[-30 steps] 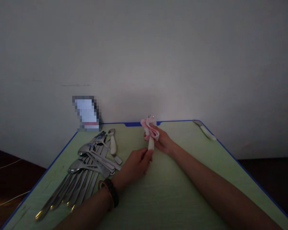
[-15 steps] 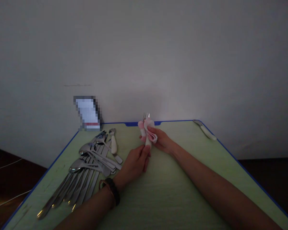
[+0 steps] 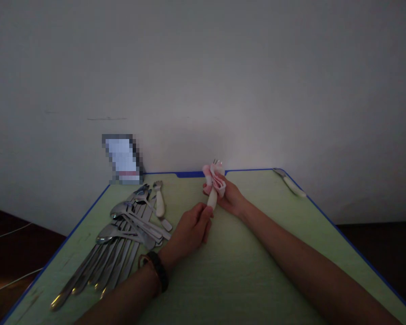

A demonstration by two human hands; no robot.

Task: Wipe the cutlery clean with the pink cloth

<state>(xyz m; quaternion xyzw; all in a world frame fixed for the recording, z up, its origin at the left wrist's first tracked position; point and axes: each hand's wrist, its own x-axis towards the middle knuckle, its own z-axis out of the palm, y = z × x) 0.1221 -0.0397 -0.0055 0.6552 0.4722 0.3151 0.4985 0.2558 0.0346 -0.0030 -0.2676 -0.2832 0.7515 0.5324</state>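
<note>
A white-handled fork (image 3: 212, 197) stands nearly upright over the middle of the green table (image 3: 223, 271). My left hand (image 3: 189, 230) pinches the lower end of its handle. My right hand (image 3: 230, 198) wraps a folded pink cloth (image 3: 215, 179) round the fork's upper part, and only the tine tips stick out above the cloth. A dark band sits on my left wrist.
A pile of several steel spoons and forks (image 3: 122, 230) lies at the left, with a white-handled utensil (image 3: 159, 203) beside it. Another white-handled utensil (image 3: 290, 183) lies at the far right corner. A blurred-out box (image 3: 122, 159) leans on the wall.
The fork and the cloth have shifted slightly right and back between my hands; my right hand moved with the cloth along the fork. Both grips stay closed.
</note>
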